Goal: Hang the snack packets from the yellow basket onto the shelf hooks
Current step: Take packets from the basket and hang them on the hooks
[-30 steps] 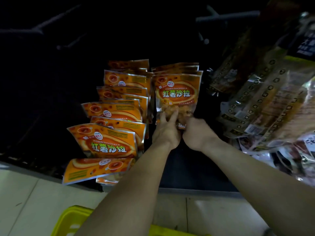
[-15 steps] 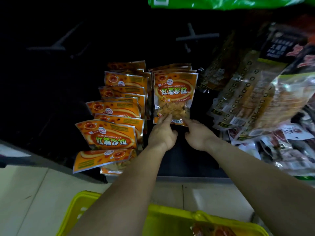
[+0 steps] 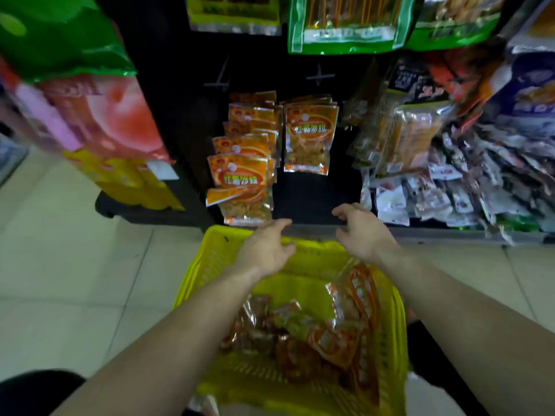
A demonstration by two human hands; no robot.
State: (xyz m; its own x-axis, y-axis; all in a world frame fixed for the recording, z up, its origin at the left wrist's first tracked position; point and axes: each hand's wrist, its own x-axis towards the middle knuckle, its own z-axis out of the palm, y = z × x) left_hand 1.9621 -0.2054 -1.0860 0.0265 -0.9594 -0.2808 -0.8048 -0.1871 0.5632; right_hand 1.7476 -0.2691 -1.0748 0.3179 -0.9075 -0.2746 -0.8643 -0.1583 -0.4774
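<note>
Your left hand (image 3: pixel 267 250) is over the far rim of the yellow basket (image 3: pixel 192 283), fingers loosely spread, holding nothing. Your right hand (image 3: pixel 360 232) is just right of it, near the shelf base, fingers relaxed and slightly curled, also empty. The snack packets (image 3: pixel 315 334) lie heaped in the basket, near and right of centre, below both forearms. On the far shelf, orange packets hang in two columns: left column (image 3: pixel 240 172), right column (image 3: pixel 309 136). Two bare hooks (image 3: pixel 319 75) show above them. The basket stands on pale floor tiles (image 3: pixel 75 265).
</note>
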